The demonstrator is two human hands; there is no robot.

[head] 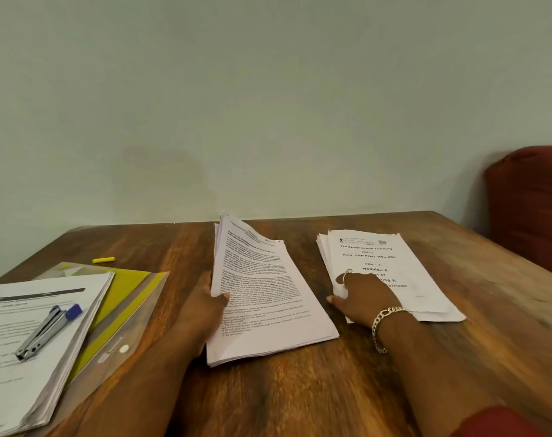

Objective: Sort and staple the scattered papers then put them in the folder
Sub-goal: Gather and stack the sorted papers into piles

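My left hand grips the left edge of a middle stack of printed papers, thumb on top, lifting that side off the table. My right hand rests on a second stack with a title page to the right, fingers at its left edge. At the left a third stack of papers lies on a yellow clear-plastic folder. A silver stapler with a blue end lies on that third stack.
A small yellow object lies on the wooden table behind the folder. A dark red cushion stands at the right beside the table. A pale wall runs along the table's far edge.
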